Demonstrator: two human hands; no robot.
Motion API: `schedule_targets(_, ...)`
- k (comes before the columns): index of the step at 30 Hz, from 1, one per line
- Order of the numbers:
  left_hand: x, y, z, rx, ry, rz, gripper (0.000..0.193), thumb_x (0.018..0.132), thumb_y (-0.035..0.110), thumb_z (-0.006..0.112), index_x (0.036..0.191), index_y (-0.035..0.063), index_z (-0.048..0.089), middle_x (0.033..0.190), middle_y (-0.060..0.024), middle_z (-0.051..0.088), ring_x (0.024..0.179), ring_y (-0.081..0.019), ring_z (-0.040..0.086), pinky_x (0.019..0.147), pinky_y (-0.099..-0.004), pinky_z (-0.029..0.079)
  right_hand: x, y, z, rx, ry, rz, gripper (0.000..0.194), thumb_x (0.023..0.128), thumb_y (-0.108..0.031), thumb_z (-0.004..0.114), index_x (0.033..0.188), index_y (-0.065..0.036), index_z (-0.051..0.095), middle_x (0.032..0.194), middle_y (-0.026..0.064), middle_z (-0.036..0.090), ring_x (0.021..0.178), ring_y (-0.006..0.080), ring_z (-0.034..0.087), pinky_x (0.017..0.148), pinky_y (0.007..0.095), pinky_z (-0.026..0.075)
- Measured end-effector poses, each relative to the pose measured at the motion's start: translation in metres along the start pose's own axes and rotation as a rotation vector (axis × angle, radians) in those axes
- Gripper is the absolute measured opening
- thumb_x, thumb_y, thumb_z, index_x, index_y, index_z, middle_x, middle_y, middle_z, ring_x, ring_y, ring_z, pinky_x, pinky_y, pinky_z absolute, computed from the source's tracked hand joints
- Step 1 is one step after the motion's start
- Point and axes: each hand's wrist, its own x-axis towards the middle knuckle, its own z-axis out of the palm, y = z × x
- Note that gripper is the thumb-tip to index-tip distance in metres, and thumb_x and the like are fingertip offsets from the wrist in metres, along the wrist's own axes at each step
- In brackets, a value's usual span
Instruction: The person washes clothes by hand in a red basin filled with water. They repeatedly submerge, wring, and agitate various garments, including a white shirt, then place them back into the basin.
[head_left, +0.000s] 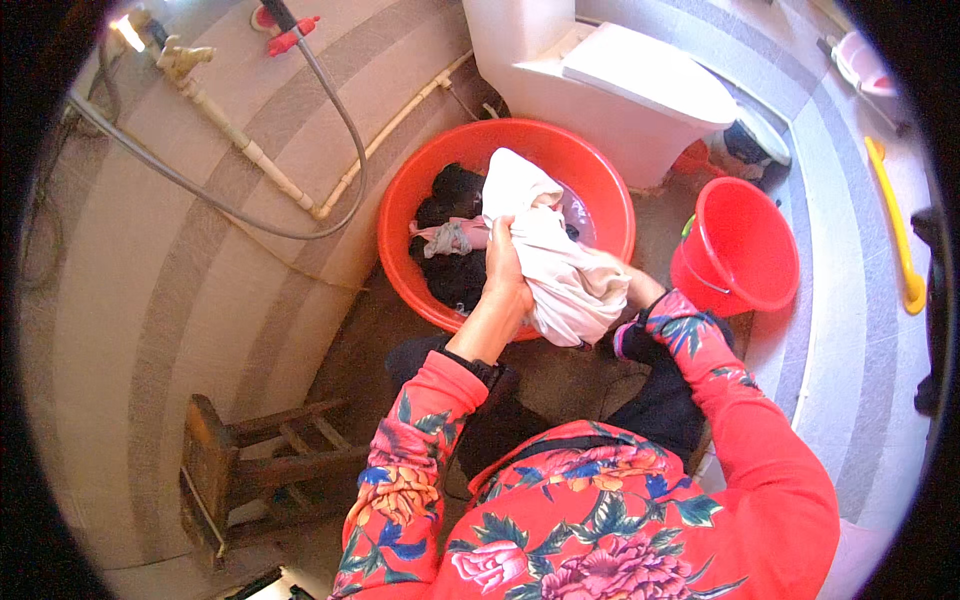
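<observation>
A bunched white cloth garment (555, 262) is held up over the near part of a round red plastic basin (397, 266). My left hand (508, 271) grips it from the left, thumb laid along the fabric. On the other side my right hand (626, 274) is at the cloth, blurred, its fingers mostly hidden by the folds. Inside the basin lie dark wet clothes (454, 277) and a pink and grey piece of cloth (454, 236). Some water (581, 214) shows at the basin's right side.
A red bucket (750, 247) stands to the right. Behind the basin is a white toilet (645, 82). A grey hose (255, 221) loops along the left wall near a pipe (255, 154). A wooden stool (277, 457) lies tipped at lower left. A yellow handle (896, 225) shows at far right.
</observation>
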Motion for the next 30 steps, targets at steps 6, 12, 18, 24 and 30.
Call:
schedule_targets(6,-0.024,0.008,0.022,-0.162,-0.318,-0.053,0.054,0.083,0.046,0.034,0.111,0.0042,0.053,0.103,-0.0130,0.060,0.093,-0.0282,0.060,0.084,-0.0421,0.047,-0.054,-0.012,0.056,1.014,-0.225,0.417,0.047,0.093,-0.032,0.044,0.131,-0.005,0.040,0.125,0.0073,0.050,0.112,0.0176,0.049,0.100,0.0298,0.037)
schedule_targets(12,-0.034,0.005,0.020,-0.221,-0.331,-0.043,0.058,0.084,0.048,0.033,0.116,0.0029,0.050,0.106,-0.0132,0.060,0.094,-0.0279,0.059,0.085,-0.0404,0.047,-0.070,-0.037,0.120,0.205,-0.145,-0.144,0.050,0.088,-0.033,0.055,0.129,-0.007,0.044,0.124,0.0098,0.052,0.108,0.0194,0.053,0.094,0.0336,0.043)
schedule_targets(18,-0.027,-0.014,0.012,-0.073,-0.246,-0.118,0.056,0.086,0.044,0.030,0.114,0.0019,0.051,0.098,-0.0132,0.063,0.083,-0.0263,0.063,0.076,-0.0390,0.051,0.003,-0.069,0.063,-0.090,-0.051,-0.251,0.085,0.066,-0.068,0.060,0.122,-0.005,0.049,0.121,0.0111,0.054,0.108,0.0229,0.054,0.095,0.0402,0.042)
schedule_targets(24,0.011,-0.025,0.006,-0.114,-0.334,-0.270,0.040,0.085,0.039,0.035,0.092,0.0071,0.060,0.079,-0.0081,0.064,0.068,-0.0215,0.063,0.066,-0.0372,0.053,0.018,-0.086,0.036,0.158,-0.155,-0.292,0.061,0.073,-0.044,0.069,0.115,-0.002,0.054,0.110,0.0134,0.061,0.096,0.0240,0.061,0.089,0.0395,0.048)
schedule_targets(30,0.037,-0.051,-0.013,-0.026,-0.309,-0.295,0.037,0.092,0.039,0.037,0.103,0.0079,0.056,0.086,-0.0059,0.064,0.075,-0.0190,0.063,0.069,-0.0331,0.053,-0.002,-0.101,0.057,-0.266,-0.033,-0.145,0.044,0.076,-0.022,0.066,0.112,0.001,0.055,0.099,0.0133,0.064,0.087,0.0222,0.064,0.081,0.0357,0.052)
